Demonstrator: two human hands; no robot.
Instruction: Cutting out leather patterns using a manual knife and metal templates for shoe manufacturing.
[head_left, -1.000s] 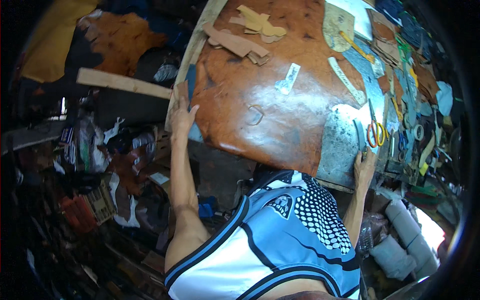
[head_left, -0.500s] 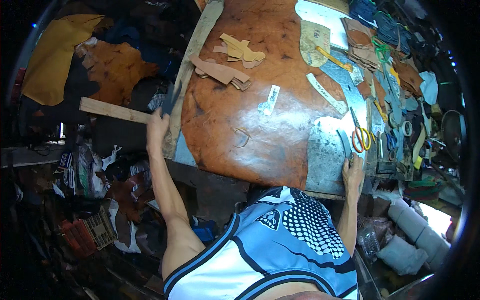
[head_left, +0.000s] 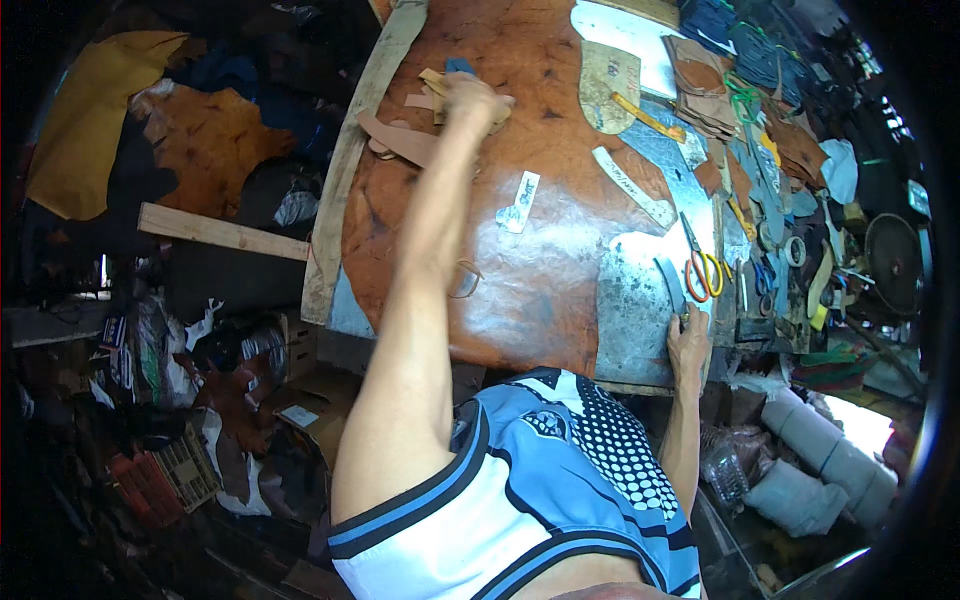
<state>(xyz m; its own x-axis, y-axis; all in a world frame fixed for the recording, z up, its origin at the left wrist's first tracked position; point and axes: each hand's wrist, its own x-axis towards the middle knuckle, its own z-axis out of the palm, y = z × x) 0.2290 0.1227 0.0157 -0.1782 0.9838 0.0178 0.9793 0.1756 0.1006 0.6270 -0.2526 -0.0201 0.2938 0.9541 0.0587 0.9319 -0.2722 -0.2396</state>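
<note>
My left hand (head_left: 474,104) reaches over a small pile of tan and beige leather cut-outs (head_left: 395,138) on the far left of the big brown hide (head_left: 410,250). A dark blue piece (head_left: 459,66) shows beyond its closed fingers, which seem to hold it; the grip is partly hidden. My right hand (head_left: 688,345) rests closed at the near right of the table, round a small dark thing I cannot make out. Just beyond it lies a curved grey-blue strip (head_left: 669,283). Beside that are scissors (head_left: 704,270) with orange and yellow handles.
White paper patterns (head_left: 520,203) lie on the hide, another pattern (head_left: 635,187) farther right. A yellow-handled hammer (head_left: 650,117) lies beyond. Stacked brown leather (head_left: 703,85) and tools fill the right side. A wooden plank (head_left: 225,232) juts out at the left.
My left hand has swung from the table's left edge, where it held a dark piece, to the leather pile. My right hand stays by the scissors. The whole view has shifted slightly.
</note>
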